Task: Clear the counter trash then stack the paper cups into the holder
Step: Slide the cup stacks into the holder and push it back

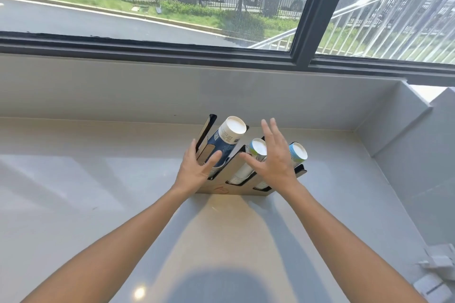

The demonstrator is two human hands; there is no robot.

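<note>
A metal cup holder [231, 189] with three slots stands on the pale counter near the back wall. Its left slot carries a tall stack of blue-and-white paper cups [227, 138]. The middle slot has a shorter stack with a green-patterned top cup [257, 149], and the right slot a stack topped by a light-blue cup [298, 155]. My left hand [197, 170] is open, fingers spread against the front of the left slot and its cups. My right hand [273, 155] hovers open over the middle and right stacks, holding nothing.
The counter [98, 204] runs to a low backsplash under a large window [172, 7]. A grey wall step closes off the right side. White plastic objects [438, 268] lie at the counter's lower right edge.
</note>
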